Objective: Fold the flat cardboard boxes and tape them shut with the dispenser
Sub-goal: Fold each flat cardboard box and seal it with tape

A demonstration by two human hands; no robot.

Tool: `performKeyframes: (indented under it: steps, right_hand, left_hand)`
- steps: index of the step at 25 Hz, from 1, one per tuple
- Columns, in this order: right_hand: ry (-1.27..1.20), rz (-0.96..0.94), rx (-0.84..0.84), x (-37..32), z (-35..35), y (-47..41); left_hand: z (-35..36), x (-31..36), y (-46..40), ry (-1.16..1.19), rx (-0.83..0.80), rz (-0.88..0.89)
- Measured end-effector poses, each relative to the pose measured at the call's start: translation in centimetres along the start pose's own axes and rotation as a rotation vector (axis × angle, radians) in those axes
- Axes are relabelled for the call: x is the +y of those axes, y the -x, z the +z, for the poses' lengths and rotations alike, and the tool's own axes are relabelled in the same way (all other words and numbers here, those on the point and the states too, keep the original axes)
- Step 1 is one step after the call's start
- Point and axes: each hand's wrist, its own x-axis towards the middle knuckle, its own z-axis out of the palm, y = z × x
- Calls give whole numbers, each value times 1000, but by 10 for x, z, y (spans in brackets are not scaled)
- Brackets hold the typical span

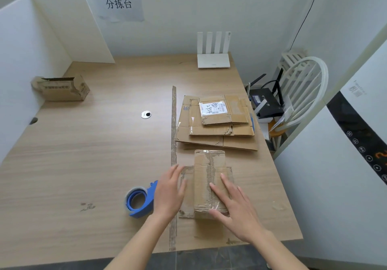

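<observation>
One flat box (206,183) lies nearest, beyond it one stack of flattened boxes (216,121), and one folded box (62,88) stands apart. One blue tape dispenser (141,201), one white router (213,54), one chair (303,93).

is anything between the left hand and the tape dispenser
Nothing visible is. The blue tape dispenser lies on the table right beside the left hand, on its left side. The gap between them is bare wood. The right hand lies flat on the flat box.
</observation>
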Motion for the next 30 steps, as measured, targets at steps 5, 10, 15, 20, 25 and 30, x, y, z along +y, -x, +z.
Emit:
performKeyframes:
  steps: [5, 10, 15, 20, 25, 30]
  right_hand:
    - [-95, 67, 30, -6, 6, -4]
    - [-98, 113, 6, -16, 11, -1]
    - [-101, 151, -41, -22, -1, -5]
    - [-385, 78, 146, -61, -37, -17]
    - [-1064, 102, -136, -117, -82, -39]
    - [-1071, 62, 48, -115, -101, -36]
  left_hand:
    - [-12, -79, 38, -416, -88, -432]
    - [-10, -95, 21, -337, -281, -411]
    - [-33, -84, 29, -78, -203, -296]
    - [-95, -43, 23, 34, -223, 54]
    - [-147, 17, 9, -80, -275, 321]
    - [-173, 38, 4, -165, -282, 424]
